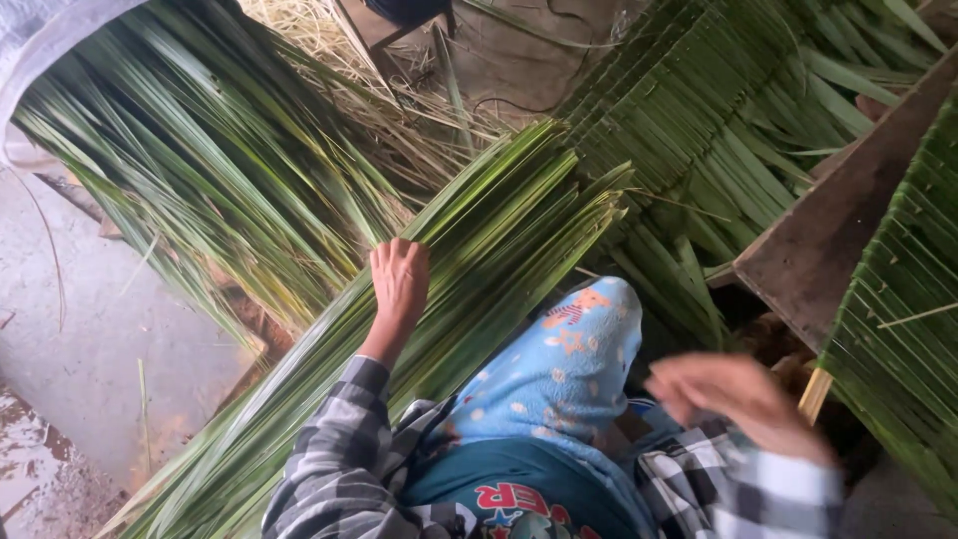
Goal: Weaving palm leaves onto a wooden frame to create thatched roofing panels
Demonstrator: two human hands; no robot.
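Observation:
My left hand [399,281] lies palm down on a long bundle of green palm leaves [479,250] that slants from bottom left to upper right across my knee. The fingers rest on the strips and grip nothing that I can see. My right hand [736,397] is blurred, low at the right, fingers apart, close to a thin pale stick [813,394] at the edge of a stitched leaf panel [898,319]. Whether it touches the stick I cannot tell. My knee in light blue patterned cloth [569,359] sits between the hands.
A loose fan of long green leaves [200,150] spreads at upper left. Stacked leaf panels [699,110] fill the upper right. A dark wooden plank [838,220] runs diagonally at right. Dry straw [399,110] lies behind. Wet grey concrete floor [90,339] shows at left.

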